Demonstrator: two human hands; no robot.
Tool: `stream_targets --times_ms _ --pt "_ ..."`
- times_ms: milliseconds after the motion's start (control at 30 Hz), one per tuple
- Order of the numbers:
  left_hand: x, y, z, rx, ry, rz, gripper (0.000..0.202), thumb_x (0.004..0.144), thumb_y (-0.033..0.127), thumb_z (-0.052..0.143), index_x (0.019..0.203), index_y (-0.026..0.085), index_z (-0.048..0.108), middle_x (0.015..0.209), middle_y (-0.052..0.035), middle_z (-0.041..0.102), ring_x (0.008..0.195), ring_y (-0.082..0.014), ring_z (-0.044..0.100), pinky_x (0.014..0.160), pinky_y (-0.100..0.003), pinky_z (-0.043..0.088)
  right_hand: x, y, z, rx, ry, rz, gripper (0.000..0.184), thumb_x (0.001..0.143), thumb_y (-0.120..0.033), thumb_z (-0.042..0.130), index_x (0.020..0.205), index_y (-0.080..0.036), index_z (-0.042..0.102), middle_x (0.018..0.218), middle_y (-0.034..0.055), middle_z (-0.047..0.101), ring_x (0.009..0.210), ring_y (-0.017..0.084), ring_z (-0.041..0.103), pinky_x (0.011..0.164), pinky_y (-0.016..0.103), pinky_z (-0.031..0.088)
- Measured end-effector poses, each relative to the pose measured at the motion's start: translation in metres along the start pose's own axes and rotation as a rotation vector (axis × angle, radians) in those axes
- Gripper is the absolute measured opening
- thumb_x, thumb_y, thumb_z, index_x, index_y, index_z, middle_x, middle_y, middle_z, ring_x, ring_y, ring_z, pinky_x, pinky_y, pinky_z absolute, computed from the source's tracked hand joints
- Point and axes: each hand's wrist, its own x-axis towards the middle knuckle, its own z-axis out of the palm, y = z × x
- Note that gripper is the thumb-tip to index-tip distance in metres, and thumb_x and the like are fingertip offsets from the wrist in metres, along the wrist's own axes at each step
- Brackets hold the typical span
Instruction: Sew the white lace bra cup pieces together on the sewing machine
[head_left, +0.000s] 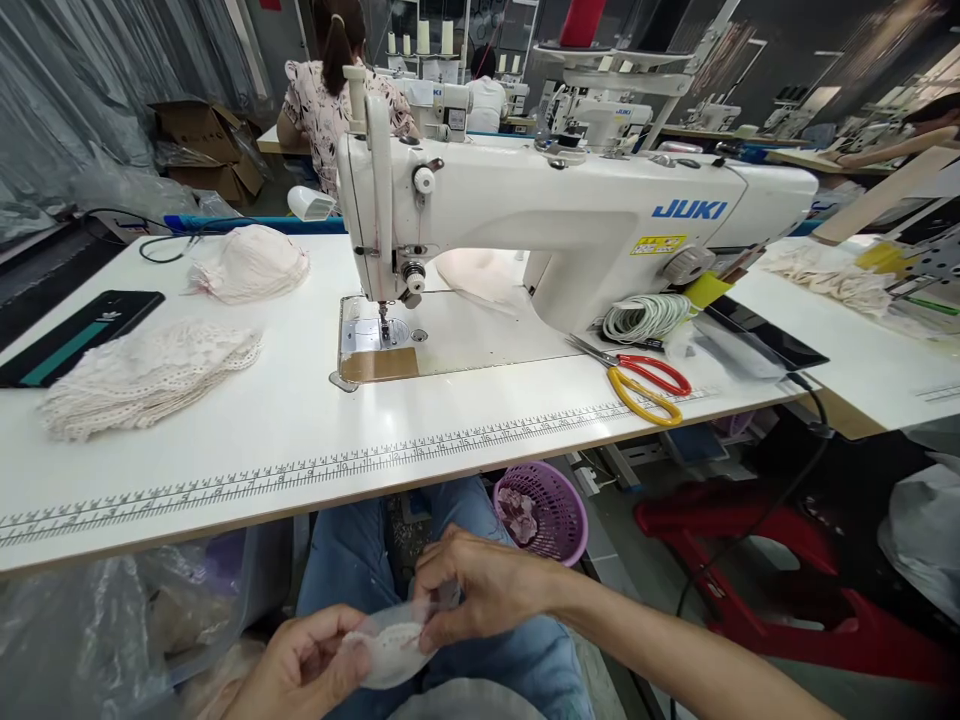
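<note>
Over my lap, both hands pinch a small, sheer white fabric piece with a lacy edge running across it. My left hand grips its left end between thumb and fingers. At the other end, my right hand has thumb and fingertips closed on the cloth. Beyond them on the table stands a white sewing machine, its needle area facing left. A stack of white eyelet lace pieces lies on the left of the tabletop, with a pale gathered fabric pile behind it.
Red-and-yellow-handled scissors lie near the table's front edge, which has a printed ruler. Below stands a purple basket with fabric scraps. A red stool is at right. Coiled white cord rests by the machine. Other people sit further back.
</note>
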Motion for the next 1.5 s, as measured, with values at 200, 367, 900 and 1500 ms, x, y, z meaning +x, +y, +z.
stream_targets --times_ms 200,367,900,1500 --pt "0.008 0.012 0.014 0.124 -0.014 -0.006 0.041 0.061 0.051 0.076 0.073 0.012 0.074 0.055 0.0008 0.058 0.053 -0.0106 0.04 0.051 -0.019 0.031 0.002 -0.001 -0.002 -0.005 -0.05 -0.01 0.023 0.076 -0.036 0.068 0.08 -0.013 0.067 0.064 -0.0034 0.056 0.063 0.009 0.054 0.067 0.019 0.039" --pt "0.011 0.008 0.009 0.091 0.016 -0.015 0.043 0.059 0.053 0.077 0.069 0.011 0.075 0.052 -0.0003 0.058 0.049 -0.0098 0.04 0.049 -0.019 0.03 -0.007 0.008 -0.007 -0.037 -0.045 0.008 0.024 0.075 -0.037 0.068 0.085 -0.015 0.067 0.077 -0.0002 0.066 0.073 0.012 0.061 0.085 0.025 0.037" --pt "-0.002 -0.012 -0.009 -0.072 -0.024 -0.102 0.044 0.059 0.053 0.078 0.07 0.012 0.068 0.055 0.0011 0.057 0.05 -0.0093 0.043 0.05 -0.017 0.03 -0.011 0.024 0.007 0.248 0.0 -0.014 0.03 0.076 -0.041 0.066 0.08 -0.011 0.069 0.069 0.001 0.064 0.065 0.011 0.058 0.07 0.021 0.044" --pt "-0.006 0.004 0.0 0.05 -0.065 -0.115 0.041 0.06 0.053 0.076 0.07 0.013 0.076 0.055 -0.0019 0.06 0.054 -0.0129 0.045 0.053 -0.021 0.03 -0.012 0.034 0.006 0.485 -0.125 0.021 0.038 0.075 -0.046 0.065 0.084 -0.009 0.071 0.074 0.0056 0.065 0.071 0.014 0.06 0.067 0.02 0.046"
